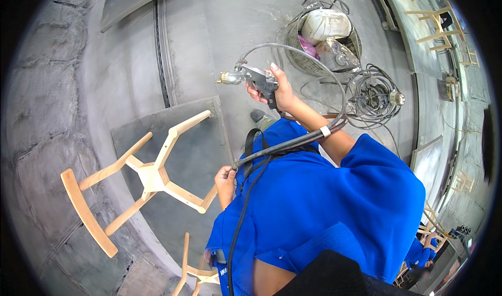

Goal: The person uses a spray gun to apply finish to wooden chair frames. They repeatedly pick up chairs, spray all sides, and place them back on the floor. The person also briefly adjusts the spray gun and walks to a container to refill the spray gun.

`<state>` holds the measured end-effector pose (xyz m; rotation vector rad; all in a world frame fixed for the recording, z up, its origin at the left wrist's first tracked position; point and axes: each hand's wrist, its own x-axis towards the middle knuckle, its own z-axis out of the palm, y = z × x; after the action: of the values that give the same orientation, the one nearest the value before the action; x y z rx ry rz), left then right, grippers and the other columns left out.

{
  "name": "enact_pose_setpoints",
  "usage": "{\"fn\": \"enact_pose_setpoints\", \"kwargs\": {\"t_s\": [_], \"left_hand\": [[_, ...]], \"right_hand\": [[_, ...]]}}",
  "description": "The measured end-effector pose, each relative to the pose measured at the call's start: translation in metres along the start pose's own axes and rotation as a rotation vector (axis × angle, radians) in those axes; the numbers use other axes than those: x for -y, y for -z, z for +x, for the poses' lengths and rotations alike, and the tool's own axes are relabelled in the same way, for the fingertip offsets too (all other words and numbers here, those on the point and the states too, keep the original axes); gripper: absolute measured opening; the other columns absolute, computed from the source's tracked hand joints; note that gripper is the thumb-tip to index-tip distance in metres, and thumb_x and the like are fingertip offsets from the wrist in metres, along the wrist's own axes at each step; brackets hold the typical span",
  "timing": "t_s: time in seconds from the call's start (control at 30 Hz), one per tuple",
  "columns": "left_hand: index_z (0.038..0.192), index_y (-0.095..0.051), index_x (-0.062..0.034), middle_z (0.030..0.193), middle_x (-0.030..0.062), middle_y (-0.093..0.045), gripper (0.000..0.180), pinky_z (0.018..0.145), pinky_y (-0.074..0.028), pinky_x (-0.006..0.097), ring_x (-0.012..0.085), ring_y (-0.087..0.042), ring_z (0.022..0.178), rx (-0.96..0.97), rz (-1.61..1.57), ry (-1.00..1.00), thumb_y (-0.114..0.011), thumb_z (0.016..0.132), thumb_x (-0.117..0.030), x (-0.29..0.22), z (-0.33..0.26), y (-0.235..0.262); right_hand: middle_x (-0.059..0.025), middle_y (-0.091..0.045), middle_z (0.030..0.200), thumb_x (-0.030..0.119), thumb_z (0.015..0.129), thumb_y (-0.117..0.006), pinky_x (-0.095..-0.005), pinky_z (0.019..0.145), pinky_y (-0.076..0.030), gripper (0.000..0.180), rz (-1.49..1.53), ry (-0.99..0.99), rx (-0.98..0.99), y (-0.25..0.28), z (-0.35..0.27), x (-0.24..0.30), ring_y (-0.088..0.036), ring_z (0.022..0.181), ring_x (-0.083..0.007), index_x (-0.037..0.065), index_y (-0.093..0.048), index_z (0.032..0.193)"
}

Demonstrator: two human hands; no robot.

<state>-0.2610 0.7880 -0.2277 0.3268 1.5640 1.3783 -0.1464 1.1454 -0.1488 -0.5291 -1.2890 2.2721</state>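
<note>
My right hand (pixel 281 91) is closed around the grip of a metal and black spray gun (pixel 260 80). Its brass-coloured nozzle points left, toward the chair side. A grey hose (pixel 344 100) loops from the gun over my right forearm. My left hand (pixel 225 180), low by my waist, has its fingers closed on the bundled hoses (pixel 277 148) that cross my front. Beside it, to the left, stands a bare pale-wood chair frame (pixel 152 180) with a curved top rail and a cross-shaped centre. The spray gun is apart from this frame.
Another wooden frame (pixel 198 274) shows at the lower edge. A basket (pixel 303 60) holding a white container (pixel 327 25) stands at the back, near a coiled hose (pixel 377 94). A dark board (pixel 172 139) lies under the chair. More chairs (pixel 436 21) and a co-worker in blue (pixel 421 251) are at the right.
</note>
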Motion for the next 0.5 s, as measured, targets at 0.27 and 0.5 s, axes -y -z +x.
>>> {"fn": "enact_pose_setpoints", "kwargs": {"t_s": [0.27, 0.5], "left_hand": [[0.097, -0.065, -0.0012, 0.085, -0.0026, -0.062, 0.031, 0.07, -0.042, 0.023, 0.0065, -0.052, 0.076, -0.052, -0.012, -0.032, -0.076, 0.092, -0.029, 0.006, 0.001, -0.002], [0.096, -0.064, -0.0015, 0.082, -0.0029, -0.061, 0.035, 0.067, -0.041, 0.023, 0.0061, -0.051, 0.074, -0.079, -0.028, -0.045, -0.074, 0.093, -0.035, 0.011, 0.003, 0.001]], "right_hand": [[-0.0035, -0.063, 0.072, 0.062, 0.099, -0.027, -0.0257, 0.045, -0.041, 0.069, -0.051, -0.139, -0.178, -0.013, 0.017, -0.005, -0.059, 0.06, -0.0122, 0.004, -0.064, 0.097], [-0.0039, -0.063, 0.071, 0.065, 0.098, -0.028, -0.0262, 0.045, -0.042, 0.07, -0.012, -0.272, -0.244, -0.01, 0.027, -0.009, -0.059, 0.059, -0.013, 0.005, -0.065, 0.096]]}}
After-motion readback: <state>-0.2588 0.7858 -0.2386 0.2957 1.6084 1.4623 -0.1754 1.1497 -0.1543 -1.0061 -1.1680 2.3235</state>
